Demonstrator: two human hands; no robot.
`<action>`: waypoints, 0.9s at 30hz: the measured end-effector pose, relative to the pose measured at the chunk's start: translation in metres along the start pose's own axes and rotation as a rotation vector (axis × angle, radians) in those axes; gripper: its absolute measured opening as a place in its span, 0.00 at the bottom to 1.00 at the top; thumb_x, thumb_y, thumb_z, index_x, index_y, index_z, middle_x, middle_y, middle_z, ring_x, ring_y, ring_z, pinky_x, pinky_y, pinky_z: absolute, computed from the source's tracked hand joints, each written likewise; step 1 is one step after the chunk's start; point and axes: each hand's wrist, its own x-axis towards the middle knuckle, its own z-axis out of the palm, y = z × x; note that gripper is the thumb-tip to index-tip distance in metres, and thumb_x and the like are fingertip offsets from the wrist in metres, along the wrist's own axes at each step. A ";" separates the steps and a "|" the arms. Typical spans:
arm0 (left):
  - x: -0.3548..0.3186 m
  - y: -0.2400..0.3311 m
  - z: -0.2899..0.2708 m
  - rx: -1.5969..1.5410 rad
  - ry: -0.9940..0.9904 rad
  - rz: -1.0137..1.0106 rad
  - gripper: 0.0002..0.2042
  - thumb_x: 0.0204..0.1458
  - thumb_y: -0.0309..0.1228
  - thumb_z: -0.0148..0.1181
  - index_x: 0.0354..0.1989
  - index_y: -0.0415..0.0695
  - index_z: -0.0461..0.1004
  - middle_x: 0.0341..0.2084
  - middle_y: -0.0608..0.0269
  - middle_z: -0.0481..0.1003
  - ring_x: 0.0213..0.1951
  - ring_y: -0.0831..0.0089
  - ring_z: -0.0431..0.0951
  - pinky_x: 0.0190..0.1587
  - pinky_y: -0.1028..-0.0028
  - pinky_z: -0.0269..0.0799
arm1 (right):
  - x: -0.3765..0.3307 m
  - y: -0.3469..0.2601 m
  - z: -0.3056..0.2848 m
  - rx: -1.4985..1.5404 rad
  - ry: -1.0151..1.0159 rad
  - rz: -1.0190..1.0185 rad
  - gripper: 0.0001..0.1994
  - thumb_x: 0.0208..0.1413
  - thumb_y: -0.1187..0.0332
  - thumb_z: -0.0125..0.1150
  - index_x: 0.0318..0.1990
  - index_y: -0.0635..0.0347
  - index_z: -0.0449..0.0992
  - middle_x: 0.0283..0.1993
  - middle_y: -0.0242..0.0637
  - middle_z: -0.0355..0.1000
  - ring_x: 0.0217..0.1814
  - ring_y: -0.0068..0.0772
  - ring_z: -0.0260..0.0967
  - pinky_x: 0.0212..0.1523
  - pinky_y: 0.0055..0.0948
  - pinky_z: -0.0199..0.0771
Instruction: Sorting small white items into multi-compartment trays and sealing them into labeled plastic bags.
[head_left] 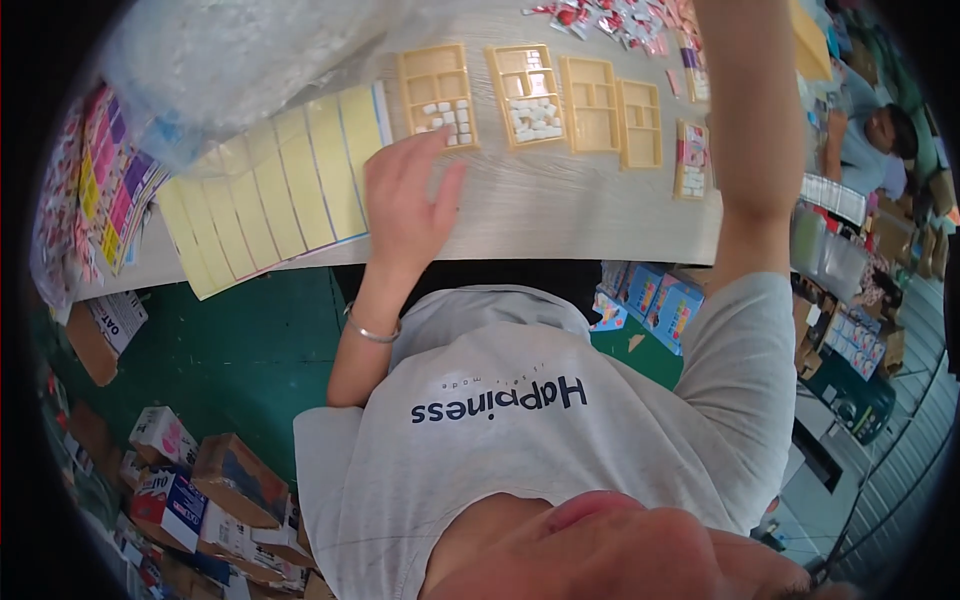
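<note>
My left hand (408, 195) is at the near edge of the leftmost pale-yellow compartment tray (420, 72). Its fingers are stretched and the thumb stands apart, with nothing visibly held; the fingertips reach the small white pieces (461, 115) in that tray. Beside it lies a second yellow tray (508, 84), its near compartment full of white pieces (535, 120). Two narrower yellow trays (590, 105) further right hold nothing visible. My right arm (750, 130) stretches far forward past the trays, and its hand is cut off by the upper edge.
Yellow lined sheets (265, 190) and a large clear plastic bag (240, 60) cover the table's left. Small wrapped red-and-white packets (610, 18) lie at the far side. A filled pink-and-white pack (691, 160) sits near my right arm. Cartons (235, 480) crowd the floor; another person (870, 125) sits at right.
</note>
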 end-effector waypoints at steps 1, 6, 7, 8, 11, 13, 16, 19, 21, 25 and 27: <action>0.005 0.008 0.015 0.018 -0.072 0.077 0.23 0.55 0.37 0.66 0.56 0.40 0.75 0.51 0.52 0.76 0.53 0.54 0.74 0.59 0.57 0.62 | -0.037 0.003 -0.011 0.001 0.005 0.003 0.08 0.64 0.67 0.63 0.45 0.61 0.78 0.30 0.30 0.73 0.25 0.17 0.66 0.22 0.18 0.61; 0.060 0.043 0.098 0.185 -0.221 0.180 0.41 0.44 0.51 0.74 0.64 0.41 0.68 0.64 0.49 0.66 0.67 0.52 0.62 0.65 0.49 0.56 | -0.191 0.092 -0.054 -0.389 0.226 0.625 0.12 0.62 0.64 0.64 0.53 0.44 0.78 0.38 0.25 0.75 0.37 0.14 0.72 0.31 0.18 0.71; 0.073 0.041 0.118 0.241 -0.244 0.212 0.48 0.40 0.55 0.75 0.67 0.41 0.64 0.67 0.49 0.63 0.70 0.51 0.58 0.68 0.47 0.52 | -0.211 0.118 -0.061 -0.429 0.140 0.577 0.10 0.64 0.68 0.61 0.52 0.48 0.78 0.36 0.25 0.75 0.37 0.14 0.71 0.32 0.20 0.72; 0.083 0.038 0.133 0.300 -0.268 0.242 0.54 0.35 0.59 0.76 0.70 0.42 0.60 0.70 0.48 0.59 0.73 0.49 0.53 0.70 0.44 0.48 | -0.226 0.138 -0.063 -0.424 0.137 0.577 0.10 0.64 0.68 0.61 0.52 0.48 0.78 0.36 0.25 0.75 0.37 0.14 0.71 0.32 0.20 0.72; 0.108 0.022 0.150 0.426 -0.436 0.282 0.64 0.29 0.65 0.75 0.75 0.45 0.52 0.73 0.50 0.56 0.75 0.50 0.51 0.74 0.43 0.42 | -0.243 0.175 -0.060 -0.695 0.035 0.391 0.10 0.64 0.72 0.60 0.51 0.52 0.78 0.39 0.29 0.77 0.38 0.24 0.75 0.36 0.27 0.75; 0.114 0.025 0.145 0.453 -0.510 0.294 0.64 0.28 0.65 0.75 0.75 0.47 0.52 0.73 0.51 0.56 0.75 0.51 0.51 0.74 0.43 0.41 | -0.248 0.179 -0.054 -0.991 0.013 0.234 0.12 0.59 0.75 0.62 0.50 0.53 0.77 0.44 0.35 0.76 0.42 0.37 0.77 0.42 0.35 0.77; 0.115 0.025 0.139 0.472 -0.547 0.333 0.62 0.28 0.64 0.76 0.74 0.50 0.55 0.71 0.54 0.59 0.74 0.53 0.54 0.73 0.44 0.43 | -0.242 0.169 -0.047 -1.076 -0.161 0.261 0.15 0.54 0.76 0.65 0.49 0.53 0.77 0.48 0.40 0.74 0.46 0.46 0.76 0.45 0.40 0.78; 0.115 0.030 0.133 0.516 -0.348 0.527 0.54 0.36 0.59 0.75 0.71 0.45 0.58 0.67 0.51 0.63 0.68 0.53 0.62 0.68 0.44 0.54 | -0.248 0.167 -0.046 -1.149 -0.164 0.207 0.18 0.52 0.78 0.65 0.51 0.53 0.76 0.47 0.40 0.73 0.48 0.46 0.75 0.46 0.41 0.77; 0.122 0.043 0.123 0.560 -0.178 0.683 0.49 0.44 0.56 0.73 0.69 0.37 0.59 0.65 0.46 0.65 0.63 0.52 0.68 0.64 0.44 0.63 | -0.251 0.159 -0.043 -1.099 -0.094 0.208 0.18 0.52 0.78 0.65 0.52 0.53 0.76 0.48 0.40 0.73 0.49 0.46 0.75 0.48 0.40 0.77; 0.117 0.019 0.133 0.378 -0.515 0.460 0.59 0.36 0.60 0.74 0.73 0.36 0.53 0.72 0.44 0.55 0.75 0.47 0.50 0.72 0.37 0.38 | -0.262 0.153 -0.051 -0.909 0.019 0.128 0.20 0.53 0.79 0.64 0.55 0.53 0.76 0.52 0.40 0.74 0.53 0.46 0.74 0.52 0.37 0.77; 0.108 0.008 0.139 0.269 -0.197 0.705 0.57 0.39 0.59 0.73 0.72 0.35 0.54 0.72 0.43 0.56 0.74 0.46 0.52 0.71 0.37 0.42 | -0.268 0.146 -0.056 -0.914 0.065 0.130 0.19 0.54 0.78 0.64 0.54 0.54 0.77 0.52 0.40 0.75 0.51 0.46 0.75 0.51 0.36 0.77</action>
